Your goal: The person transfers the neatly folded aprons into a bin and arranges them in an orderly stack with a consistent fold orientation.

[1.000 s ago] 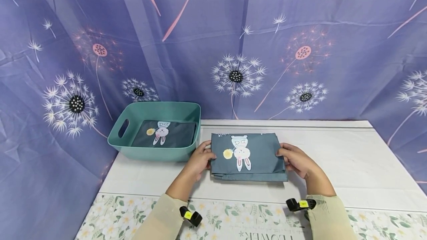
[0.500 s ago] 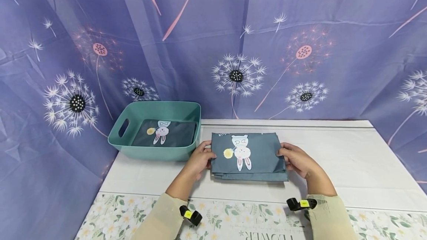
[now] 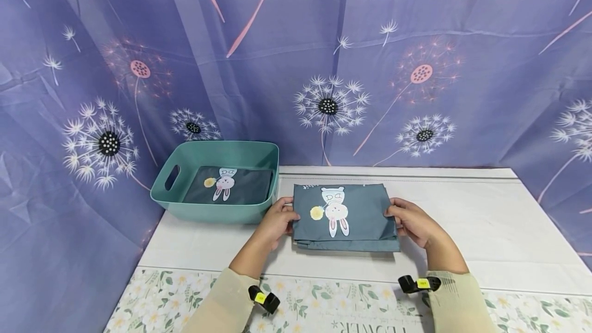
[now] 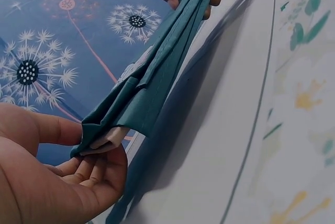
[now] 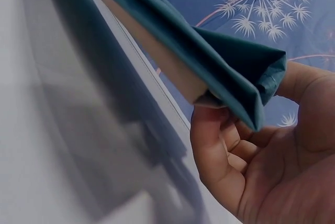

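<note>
A folded dark teal cloth (image 3: 363,212) with a white rabbit and yellow flower print is held level between both hands. My left hand (image 3: 277,221) pinches its left edge, thumb on top and fingers beneath. At the opposite edge my right hand (image 3: 412,221) grips it the same way. Both wrist views show the cloth raised above the table, its shadow below; the left wrist view shows several folded layers and a pale underside (image 4: 109,139). A second folded cloth (image 3: 252,186) with a matching rabbit print lies inside the green basket (image 3: 217,213).
The basket stands at the back left, close beside my left hand. A white table cover (image 3: 490,220) with a floral front strip (image 3: 176,292) lies under everything. Behind rises a purple dandelion-print curtain (image 3: 277,91), which also closes off the left and right sides.
</note>
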Available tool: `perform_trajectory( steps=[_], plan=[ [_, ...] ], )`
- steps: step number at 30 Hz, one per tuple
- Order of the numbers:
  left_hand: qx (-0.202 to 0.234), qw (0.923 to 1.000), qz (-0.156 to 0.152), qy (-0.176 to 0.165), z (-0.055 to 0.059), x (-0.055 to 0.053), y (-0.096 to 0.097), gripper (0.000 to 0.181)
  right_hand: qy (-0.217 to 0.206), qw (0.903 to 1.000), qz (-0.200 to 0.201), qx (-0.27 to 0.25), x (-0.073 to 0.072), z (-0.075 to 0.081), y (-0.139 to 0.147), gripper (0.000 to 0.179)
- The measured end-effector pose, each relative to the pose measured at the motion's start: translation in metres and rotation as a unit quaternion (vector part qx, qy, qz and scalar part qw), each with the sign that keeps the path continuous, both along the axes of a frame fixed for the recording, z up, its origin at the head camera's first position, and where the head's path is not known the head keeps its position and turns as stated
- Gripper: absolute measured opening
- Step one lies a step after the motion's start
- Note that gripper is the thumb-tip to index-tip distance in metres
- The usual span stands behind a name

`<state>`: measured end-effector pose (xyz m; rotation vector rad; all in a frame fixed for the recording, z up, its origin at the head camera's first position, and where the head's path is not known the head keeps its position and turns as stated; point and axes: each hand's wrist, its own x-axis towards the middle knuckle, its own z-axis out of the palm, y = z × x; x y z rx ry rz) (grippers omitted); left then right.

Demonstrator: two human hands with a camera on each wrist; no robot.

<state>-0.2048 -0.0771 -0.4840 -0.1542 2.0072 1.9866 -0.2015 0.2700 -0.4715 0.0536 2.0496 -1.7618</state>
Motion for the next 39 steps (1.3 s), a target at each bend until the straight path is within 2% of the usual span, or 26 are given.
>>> perform_trajectory(
  steps=[3, 39],
  plan=[
    [0.003, 1.0, 0.0, 0.0, 0.0, 0.0, 0.0, 0.057, 0.004, 1.0, 0.0, -0.003, 0.001, 0.001, 0.0, 0.006],
    [0.012, 0.9999, -0.003, 0.003, 0.01, 0.0, 0.0, 0.056, 0.029, 0.9992, -0.013, -0.023, 0.003, 0.011, 0.001, 0.009]
  ],
)
